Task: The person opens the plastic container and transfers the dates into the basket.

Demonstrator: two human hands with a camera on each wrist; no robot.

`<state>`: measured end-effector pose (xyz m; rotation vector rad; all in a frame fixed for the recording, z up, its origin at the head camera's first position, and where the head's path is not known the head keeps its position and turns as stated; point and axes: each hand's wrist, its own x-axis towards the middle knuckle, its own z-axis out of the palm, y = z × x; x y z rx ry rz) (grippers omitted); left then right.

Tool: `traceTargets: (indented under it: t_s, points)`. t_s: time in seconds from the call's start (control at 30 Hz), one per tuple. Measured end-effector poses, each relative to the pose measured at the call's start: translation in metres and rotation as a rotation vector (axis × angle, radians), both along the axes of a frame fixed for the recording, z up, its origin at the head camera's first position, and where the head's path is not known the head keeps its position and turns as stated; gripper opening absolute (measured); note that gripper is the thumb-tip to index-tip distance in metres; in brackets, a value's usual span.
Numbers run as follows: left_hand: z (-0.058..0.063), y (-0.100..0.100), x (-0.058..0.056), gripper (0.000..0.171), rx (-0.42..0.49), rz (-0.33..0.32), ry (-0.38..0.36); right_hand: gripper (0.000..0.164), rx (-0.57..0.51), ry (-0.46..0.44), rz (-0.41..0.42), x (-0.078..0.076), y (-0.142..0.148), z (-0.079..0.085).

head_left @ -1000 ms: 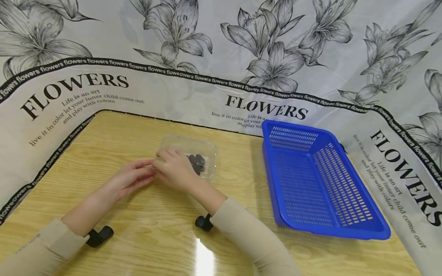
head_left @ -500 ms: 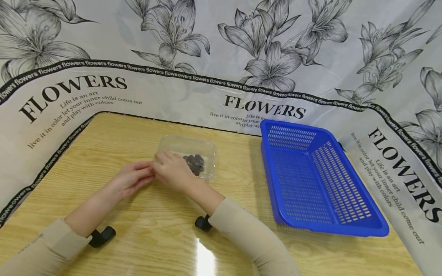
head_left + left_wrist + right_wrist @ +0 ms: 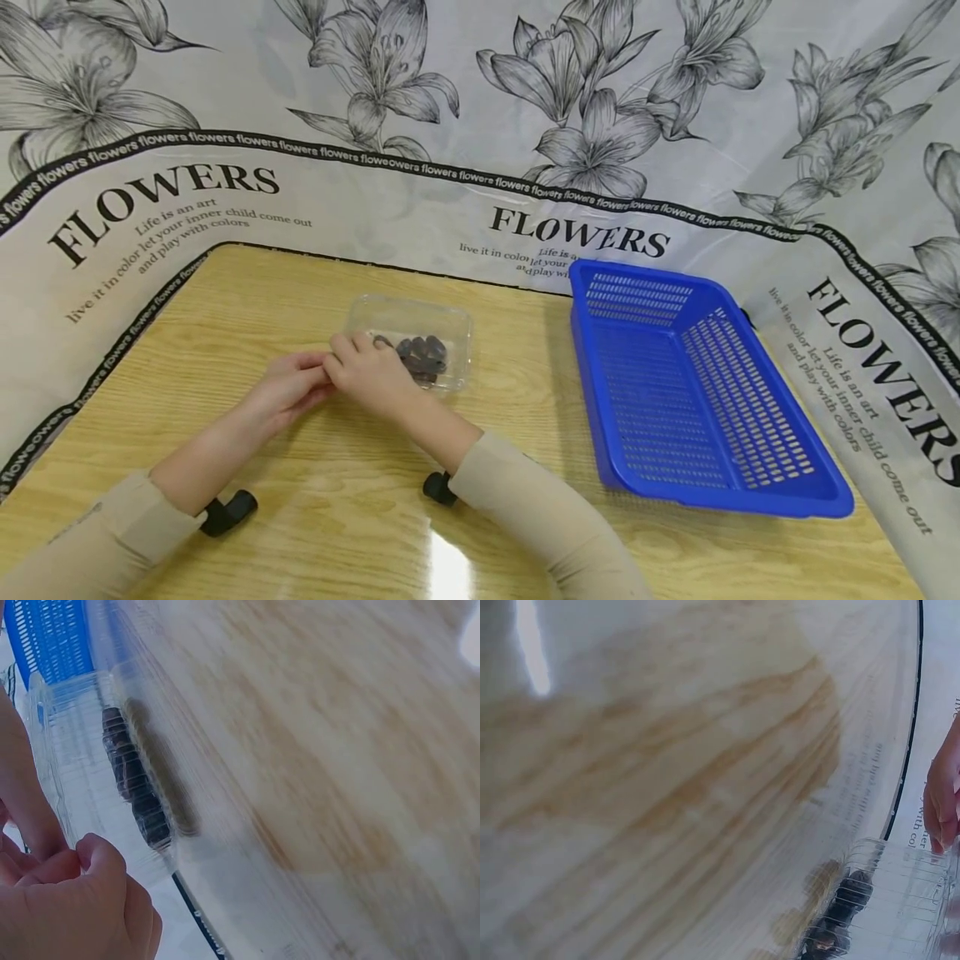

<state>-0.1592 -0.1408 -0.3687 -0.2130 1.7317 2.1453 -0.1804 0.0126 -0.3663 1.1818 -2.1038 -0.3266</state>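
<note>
A clear plastic box [image 3: 408,312] stands on the wooden table, with several dark, glossy oval pieces [image 3: 422,358], date-like in look, lying in it. My left hand [image 3: 288,390] reaches in from the left, its fingertips meeting those of my right hand [image 3: 369,373] at the box's near left corner. The right hand's bent fingers cover what lies between the two hands. In the left wrist view, the left hand [image 3: 90,907] has its thumb and fingers drawn together beside the box [image 3: 79,772]. Whether they pinch a small thing or the box's rim cannot be seen.
A large blue perforated basket [image 3: 667,400] sits to the right on the table [image 3: 337,517]. Behind it rises a white cloth [image 3: 420,208] printed with flowers and lettering. Black wrist mounts [image 3: 228,512] hang below both sleeves.
Both hands have shifted slightly left, still together. More of the dark pieces in the box now shows beside the right hand. Box and basket stay in place.
</note>
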Motion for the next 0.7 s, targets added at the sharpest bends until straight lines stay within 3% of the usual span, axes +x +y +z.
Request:
traceTargets:
  t_s: [0.33,0.43,0.53,0.7]
  points:
    - [0.000,0.006,0.000,0.044,-0.006,0.021,-0.007,0.015,0.029,0.039,-0.029,0.001,0.003,-0.003]
    - [0.000,0.006,0.000,0.048,0.003,0.006,0.004,0.010,-0.020,0.030,-0.034,-0.001,0.003,0.004]
    - [0.000,0.003,-0.001,0.053,0.020,-0.007,0.013,0.017,-0.100,-0.010,-0.026,-0.003,0.003,0.015]
    - [0.000,0.000,0.000,0.055,0.024,-0.011,0.009,0.018,-0.120,-0.031,0.051,-0.004,0.005,0.018]
